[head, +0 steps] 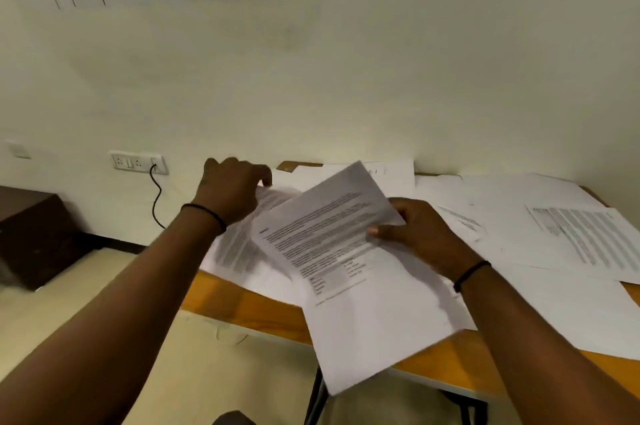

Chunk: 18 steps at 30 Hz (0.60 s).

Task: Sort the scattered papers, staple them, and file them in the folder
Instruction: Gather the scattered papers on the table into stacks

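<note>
1. Surface (pixel 249 312): wooden, strewn with loose papers (pixel 571 237) that could slide off its edge.
2. Printed sheet (pixel 346 269) hung tilted over that edge, pinched in the right hand (pixel 420 234); a loose pinch risked dropping it.
3. Left hand (pixel 232 191) curled, pinching a blurred page (pixel 242 241).

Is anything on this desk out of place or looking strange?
Yes. Loose papers lie askew and overlapping across the desk. The sheet held by the right hand hangs past the desk's front edge. The left hand lifts another page. No damage shows.
</note>
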Motion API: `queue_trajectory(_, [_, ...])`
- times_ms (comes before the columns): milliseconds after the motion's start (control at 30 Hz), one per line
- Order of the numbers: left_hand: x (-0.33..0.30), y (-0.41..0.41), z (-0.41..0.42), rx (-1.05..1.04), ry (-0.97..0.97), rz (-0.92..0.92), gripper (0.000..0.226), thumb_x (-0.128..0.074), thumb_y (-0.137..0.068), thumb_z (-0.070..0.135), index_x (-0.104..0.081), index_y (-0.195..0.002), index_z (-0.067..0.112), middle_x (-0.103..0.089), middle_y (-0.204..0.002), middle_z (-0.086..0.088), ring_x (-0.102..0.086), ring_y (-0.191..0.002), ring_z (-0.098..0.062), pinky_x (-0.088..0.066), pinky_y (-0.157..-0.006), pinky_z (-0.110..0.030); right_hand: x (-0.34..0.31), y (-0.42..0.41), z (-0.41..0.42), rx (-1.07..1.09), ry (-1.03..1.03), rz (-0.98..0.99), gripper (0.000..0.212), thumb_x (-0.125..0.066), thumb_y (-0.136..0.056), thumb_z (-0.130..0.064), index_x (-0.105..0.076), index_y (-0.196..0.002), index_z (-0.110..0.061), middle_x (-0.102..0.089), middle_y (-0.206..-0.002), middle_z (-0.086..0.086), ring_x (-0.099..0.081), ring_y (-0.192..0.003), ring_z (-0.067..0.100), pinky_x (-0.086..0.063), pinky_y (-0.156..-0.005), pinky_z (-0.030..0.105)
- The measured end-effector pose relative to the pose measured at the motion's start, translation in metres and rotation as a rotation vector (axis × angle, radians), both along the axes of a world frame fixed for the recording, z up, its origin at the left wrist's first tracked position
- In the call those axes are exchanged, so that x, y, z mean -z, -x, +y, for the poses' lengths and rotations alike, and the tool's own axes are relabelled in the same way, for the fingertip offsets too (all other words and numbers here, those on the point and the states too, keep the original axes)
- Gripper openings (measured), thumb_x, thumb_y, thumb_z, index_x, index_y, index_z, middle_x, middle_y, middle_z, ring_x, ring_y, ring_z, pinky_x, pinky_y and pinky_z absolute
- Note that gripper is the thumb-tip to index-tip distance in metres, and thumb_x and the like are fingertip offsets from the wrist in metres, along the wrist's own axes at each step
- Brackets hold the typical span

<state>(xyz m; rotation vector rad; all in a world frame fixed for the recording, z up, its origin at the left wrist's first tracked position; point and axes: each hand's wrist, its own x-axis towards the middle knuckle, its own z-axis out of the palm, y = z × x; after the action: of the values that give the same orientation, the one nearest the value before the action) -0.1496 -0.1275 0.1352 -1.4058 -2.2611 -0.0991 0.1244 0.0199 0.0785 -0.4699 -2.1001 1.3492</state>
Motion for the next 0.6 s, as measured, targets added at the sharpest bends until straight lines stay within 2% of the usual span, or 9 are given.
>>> queue_trajectory(100, [-0.028,-0.010,-0.007,0.134,-0.022,0.094,0.030,-0.073,-0.084,0.025,-0.066,-0.111,0.036,-0.072,-0.093,0.007,-0.058,-0.101,-0.021,-0.025,-0.078,-0.034,-0.031,0.030,-0.007,0.054,-0.293,-0.081,0.023,-0.086,-0.073,-0.016,-0.066,-0.080,-0.025,-0.055,-0.130,-0.011,-0.052,-0.120,0.005,-0.037,-0.100,0.016])
queue_trajectory(167, [-0.034,-0.020,-0.013,0.244,-0.047,0.090,0.034,-0.079,-0.079,0.026,-0.068,-0.109,0.035,-0.073,-0.090,0.007,-0.057,-0.102,-0.021,-0.026,-0.080,-0.035,-0.042,0.046,-0.016,-0.013,-0.345,-0.132,0.025,-0.085,-0.073,-0.013,-0.063,-0.072,-0.024,-0.051,-0.137,-0.014,-0.046,-0.127,0.002,-0.032,-0.103,0.019])
queue_trajectory(200, [-0.035,-0.024,-0.013,0.300,-0.063,0.090,0.035,-0.081,-0.077,0.026,-0.068,-0.109,0.035,-0.073,-0.089,0.008,-0.057,-0.101,-0.021,-0.027,-0.081,-0.036,-0.044,0.055,-0.021,-0.040,-0.358,-0.154,0.022,-0.084,-0.074,-0.013,-0.065,-0.071,-0.022,-0.057,-0.133,-0.013,-0.052,-0.122,0.003,-0.038,-0.101,0.022])
queue_trajectory(267, [-0.035,-0.028,-0.017,0.407,-0.147,0.102,0.041,-0.085,-0.071,0.027,-0.070,-0.109,0.033,-0.072,-0.090,0.006,-0.059,-0.099,-0.025,-0.030,-0.081,-0.037,-0.043,0.067,-0.028,-0.027,-0.428,-0.133,0.021,-0.082,-0.077,-0.013,-0.066,-0.067,-0.023,-0.072,-0.099,-0.013,-0.064,-0.092,0.005,-0.050,-0.082,0.026])
queue_trajectory(367, [-0.032,-0.017,-0.026,0.476,-0.454,0.119,0.069,-0.085,-0.069,0.040,-0.060,-0.131,0.027,-0.064,-0.121,-0.001,-0.058,-0.114,-0.030,-0.040,-0.090,-0.042,-0.039,0.070,-0.030,0.117,-0.412,0.040,0.025,-0.078,-0.079,-0.010,-0.066,-0.068,-0.028,-0.068,-0.074,-0.016,-0.063,-0.075,0.002,-0.048,-0.070,0.025])
queue_trajectory(433, [-0.023,-0.010,-0.034,0.487,-0.803,-0.116,0.076,-0.077,-0.080,0.047,-0.044,-0.144,0.022,-0.048,-0.142,0.002,-0.049,-0.130,-0.024,-0.039,-0.105,-0.039,-0.042,0.062,-0.022,0.198,-0.326,0.171,0.025,-0.079,-0.080,-0.012,-0.063,-0.070,-0.028,-0.065,-0.070,-0.018,-0.060,-0.070,0.001,-0.047,-0.068,0.023])
queue_trajectory(500, [-0.006,-0.010,-0.033,0.375,-1.052,-0.610,0.078,-0.067,-0.087,0.054,-0.034,-0.148,0.019,-0.040,-0.149,-0.003,-0.043,-0.135,-0.023,-0.038,-0.109,-0.034,-0.049,0.047,-0.013,0.223,-0.172,0.284,0.022,-0.079,-0.082,-0.012,-0.062,-0.077,-0.024,-0.064,-0.072,-0.019,-0.060,-0.068,0.000,-0.047,-0.064,0.019])
queue_trajectory(533, [0.003,-0.010,-0.029,0.295,-1.056,-0.903,0.084,-0.063,-0.083,0.063,-0.035,-0.148,0.018,-0.042,-0.147,-0.008,-0.046,-0.134,-0.025,-0.040,-0.106,-0.035,-0.052,0.040,-0.009,0.204,-0.063,0.340,0.018,-0.078,-0.082,-0.010,-0.065,-0.088,-0.020,-0.069,-0.082,-0.017,-0.065,-0.074,0.002,-0.051,-0.067,0.018])
queue_trajectory(600, [0.025,-0.012,-0.021,0.332,-0.859,-1.412,0.091,-0.063,-0.067,0.081,-0.053,-0.132,0.018,-0.061,-0.130,-0.005,-0.060,-0.118,-0.022,-0.047,-0.094,-0.035,-0.049,0.029,0.001,0.204,0.128,0.403,0.032,-0.078,-0.082,-0.007,-0.063,-0.110,-0.013,-0.073,-0.105,-0.002,-0.071,-0.095,0.013,-0.058,-0.079,0.025])
